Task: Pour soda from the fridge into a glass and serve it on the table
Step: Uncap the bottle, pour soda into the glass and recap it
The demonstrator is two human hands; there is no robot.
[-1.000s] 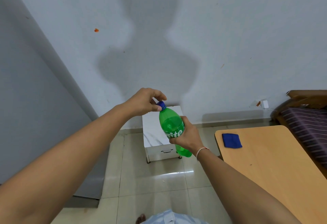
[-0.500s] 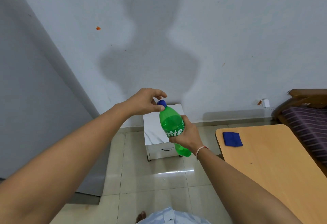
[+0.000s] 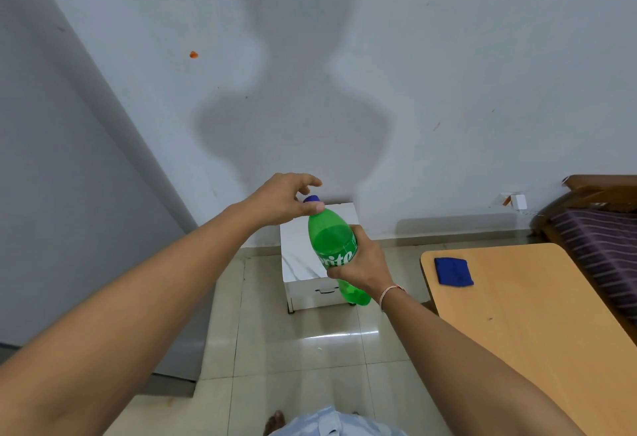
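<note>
A green soda bottle (image 3: 331, 239) with a blue cap (image 3: 311, 199) is held in the air in front of me, tilted slightly left. My right hand (image 3: 363, 263) wraps around its labelled middle. My left hand (image 3: 286, 199) curls over the top, thumb and fingers around the cap. The wooden table (image 3: 537, 325) stands at the right. No glass is in view.
A blue cloth (image 3: 453, 272) lies on the table's far left corner. A small white cabinet (image 3: 300, 263) stands against the wall behind the bottle. The grey fridge side (image 3: 69, 194) fills the left. A striped seat (image 3: 599, 246) is at the far right. Tiled floor lies below.
My left hand's fingers have shifted around the cap, the thumb now lower on the neck. The bottle and right hand have barely moved.
</note>
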